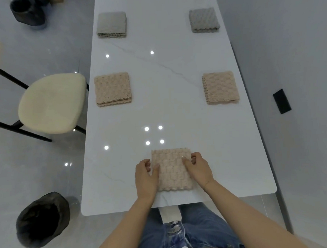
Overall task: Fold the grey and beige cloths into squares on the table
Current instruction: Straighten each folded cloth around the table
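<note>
Head view: at the far left I see a dark bin (42, 220) on the floor in the lower left, a cream chair (51, 103) above it beside the table, and another dark bin (28, 12) in the upper left corner. On the white marble table (177, 112), the left column holds a folded grey cloth (111, 24) at the top and a folded beige cloth (112, 89) at mid-frame. At lower centre, my left hand (146, 175) pinches the left edge of the beige cloth being folded (171, 170), thumb on top, fingers curled at its side. That cloth lies flat as a square near the table's near edge. My right hand (197, 166) grips its right edge the same way. The right column shows a second grey square (204, 20) at the top and a second beige square (220, 87) below it. A black rectangle (281, 101) lies on the floor at far right.
</note>
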The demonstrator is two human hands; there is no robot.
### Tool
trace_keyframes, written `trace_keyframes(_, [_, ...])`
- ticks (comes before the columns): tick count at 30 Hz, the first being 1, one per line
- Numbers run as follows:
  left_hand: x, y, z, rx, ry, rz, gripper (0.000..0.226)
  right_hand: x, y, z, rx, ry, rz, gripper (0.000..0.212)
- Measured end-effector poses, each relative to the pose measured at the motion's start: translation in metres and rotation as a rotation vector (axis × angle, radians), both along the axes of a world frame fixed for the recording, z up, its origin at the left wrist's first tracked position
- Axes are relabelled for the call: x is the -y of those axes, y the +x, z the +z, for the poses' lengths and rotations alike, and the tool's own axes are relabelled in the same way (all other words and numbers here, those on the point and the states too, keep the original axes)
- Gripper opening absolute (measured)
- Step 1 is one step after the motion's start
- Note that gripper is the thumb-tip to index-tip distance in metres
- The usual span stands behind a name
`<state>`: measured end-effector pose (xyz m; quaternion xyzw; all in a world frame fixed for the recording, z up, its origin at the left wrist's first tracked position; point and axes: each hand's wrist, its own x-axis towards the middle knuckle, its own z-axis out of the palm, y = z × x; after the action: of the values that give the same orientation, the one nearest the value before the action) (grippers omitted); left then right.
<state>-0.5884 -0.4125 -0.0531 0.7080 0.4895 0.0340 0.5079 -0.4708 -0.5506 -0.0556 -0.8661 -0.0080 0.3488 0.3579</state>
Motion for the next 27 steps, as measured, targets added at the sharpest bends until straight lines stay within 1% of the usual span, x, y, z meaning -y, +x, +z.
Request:
trace_keyframes(2, [-0.004, 0.004, 0.002, 0.011, 0.003, 0.017, 0.031, 0.002, 0.005, 0.003, 0.034, 0.045, -0.041, 0.024])
trace_keyframes(4, [-0.008, 0.012, 0.002, -0.004, -0.012, 0.033, 0.023, 0.002, 0.009, 0.002, -0.009, 0.091, -0.077, 0.020])
trace_keyframes(7, [-0.014, 0.022, 0.000, -0.035, -0.060, 0.074, 0.013, -0.004, 0.014, -0.002, -0.063, 0.085, -0.081, 0.017])
trace_keyframes(9, [-0.016, 0.024, -0.002, -0.052, -0.072, 0.085, 0.013, -0.007, 0.016, -0.005, -0.050, 0.078, -0.102, 0.015])
trace_keyframes(15, [-0.017, 0.020, -0.003, -0.062, -0.068, 0.080, 0.010, -0.008, 0.013, -0.003, -0.027, 0.083, -0.136, 0.021])
trace_keyframes(18, [-0.019, 0.014, 0.002, -0.018, -0.104, 0.096, 0.009, -0.003, 0.010, 0.003, -0.032, 0.114, -0.150, 0.025])
trace_keyframes(22, [-0.018, -0.007, 0.006, 0.006, -0.190, 0.034, 0.016, 0.010, -0.008, 0.004, -0.050, 0.147, -0.154, 0.027])
trace_keyframes(24, [-0.015, -0.016, 0.006, 0.016, -0.245, 0.007, 0.016, 0.010, -0.020, 0.000, -0.080, 0.159, -0.134, 0.026])
trace_keyframes(27, [-0.012, -0.023, 0.009, 0.038, -0.283, -0.025, 0.015, 0.001, -0.031, -0.002, -0.076, 0.173, -0.190, 0.028])
